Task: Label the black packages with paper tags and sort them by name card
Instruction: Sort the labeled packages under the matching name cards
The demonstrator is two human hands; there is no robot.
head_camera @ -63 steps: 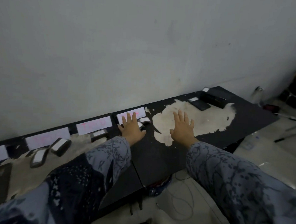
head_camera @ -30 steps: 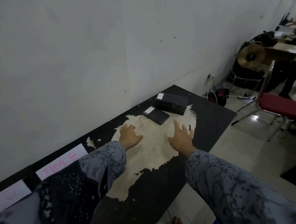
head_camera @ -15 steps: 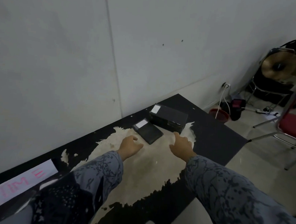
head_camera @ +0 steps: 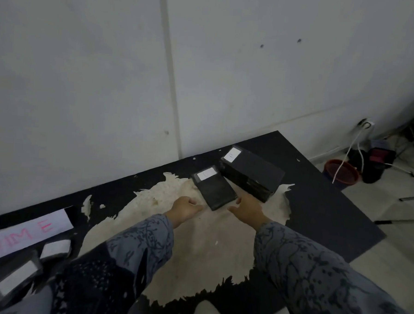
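A flat black package (head_camera: 215, 189) with a white paper tag lies on the worn black table (head_camera: 318, 210). Just behind it, a stack of black packages (head_camera: 254, 175) carries a white tag on its far corner. My left hand (head_camera: 185, 209) hovers at the flat package's near left corner with loosely curled fingers, holding nothing. On the other side, my right hand (head_camera: 247, 209) reaches with straight fingers to the near right corner; contact cannot be told. A white name card (head_camera: 27, 233) with pink letters lies far left, with two tagged packages (head_camera: 55, 248) in front of it.
A grey wall runs along the table's back edge. The table ends at the right. On the floor beyond it stand a red bucket (head_camera: 341, 173), white cables from a wall socket (head_camera: 366, 123) and metal chair legs (head_camera: 412, 197).
Both hands have travelled right, from the name cards to the two black packages at the table's right end. They now flank the flat package, and the view has swung right with them.
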